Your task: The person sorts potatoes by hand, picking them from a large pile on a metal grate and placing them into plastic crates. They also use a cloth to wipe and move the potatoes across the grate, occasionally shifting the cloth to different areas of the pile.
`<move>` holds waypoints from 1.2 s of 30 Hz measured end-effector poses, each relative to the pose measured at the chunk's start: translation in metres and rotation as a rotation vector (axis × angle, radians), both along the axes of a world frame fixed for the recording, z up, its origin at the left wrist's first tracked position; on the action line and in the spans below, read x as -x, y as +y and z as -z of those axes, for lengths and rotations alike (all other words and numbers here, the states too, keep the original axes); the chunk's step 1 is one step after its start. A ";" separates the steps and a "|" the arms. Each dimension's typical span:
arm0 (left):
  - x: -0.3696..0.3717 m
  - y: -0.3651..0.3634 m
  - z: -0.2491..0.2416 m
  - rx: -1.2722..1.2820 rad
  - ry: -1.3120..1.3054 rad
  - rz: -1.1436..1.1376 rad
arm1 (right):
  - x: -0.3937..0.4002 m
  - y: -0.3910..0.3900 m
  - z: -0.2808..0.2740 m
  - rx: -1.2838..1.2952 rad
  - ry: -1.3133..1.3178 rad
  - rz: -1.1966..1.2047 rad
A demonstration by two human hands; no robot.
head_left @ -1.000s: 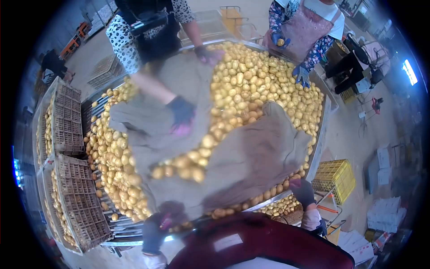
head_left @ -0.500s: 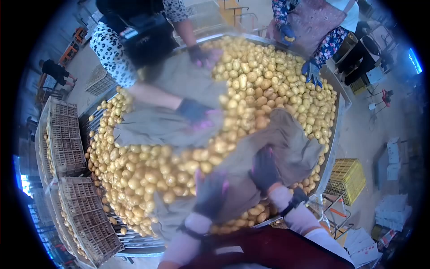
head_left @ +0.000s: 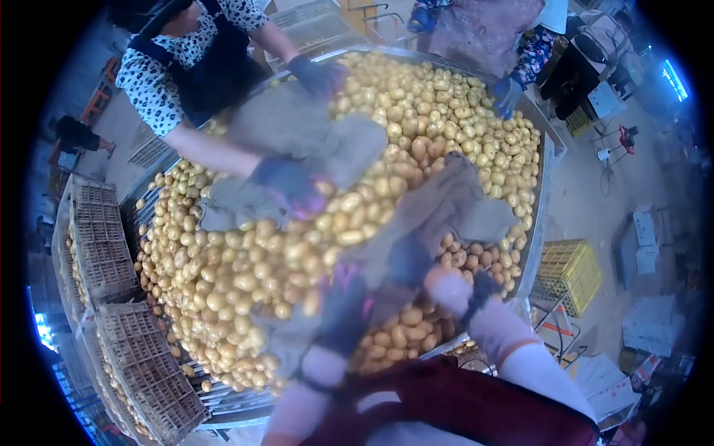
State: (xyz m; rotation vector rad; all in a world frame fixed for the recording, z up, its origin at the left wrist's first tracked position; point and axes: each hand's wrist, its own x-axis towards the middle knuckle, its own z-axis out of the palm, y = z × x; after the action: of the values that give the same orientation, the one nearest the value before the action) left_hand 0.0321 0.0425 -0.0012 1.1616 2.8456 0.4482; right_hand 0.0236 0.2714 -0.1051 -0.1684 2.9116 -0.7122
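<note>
Both hands wear dark gloves and rest on a grey-brown cloth [head_left: 431, 212] spread over a large heap of potatoes [head_left: 245, 282]. My left hand [head_left: 346, 305] is on the cloth's near left part, its fingers blurred by motion. To its right, my right hand [head_left: 410, 260] presses on the cloth's middle, its fingers blurred and partly lost against the fabric. Whether either hand grips the cloth cannot be made out. Across the heap, a co-worker's gloved hands [head_left: 290, 184] are on a second grey cloth [head_left: 290, 126].
A metal rim [head_left: 547, 193] bounds the potatoes on the right. Plastic crates [head_left: 152, 372] stand at the left, and a yellow crate [head_left: 569, 275] sits on the floor at the right. Another person's gloved hand [head_left: 507, 97] is at the far right edge.
My hands and the cloth have shifted, uncovering potatoes near the front and right. The co-worker's near hand has moved left, and the far cloth is bunched differently.
</note>
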 end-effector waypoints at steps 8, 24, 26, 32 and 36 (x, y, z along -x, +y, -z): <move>-0.028 -0.038 0.013 0.004 -0.269 0.002 | 0.037 -0.039 -0.027 -0.098 -0.153 -0.130; -0.066 -0.088 -0.009 0.142 -0.054 -0.124 | 0.111 -0.037 -0.009 -0.092 0.014 0.109; -0.066 -0.091 -0.006 0.133 -0.053 -0.125 | 0.060 -0.034 -0.044 -0.024 -0.085 -0.017; -0.062 -0.090 0.007 0.321 -0.009 -0.083 | -0.034 -0.058 -0.067 0.176 0.366 -0.111; -0.065 -0.088 0.019 0.314 0.004 -0.077 | 0.031 -0.051 -0.065 0.159 0.268 -0.056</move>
State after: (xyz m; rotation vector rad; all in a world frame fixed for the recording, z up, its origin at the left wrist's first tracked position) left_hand 0.0969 -0.0452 -0.0202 0.9986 2.8335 -0.0032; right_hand -0.0077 0.2205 -0.0403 -0.3898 3.0819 -0.9814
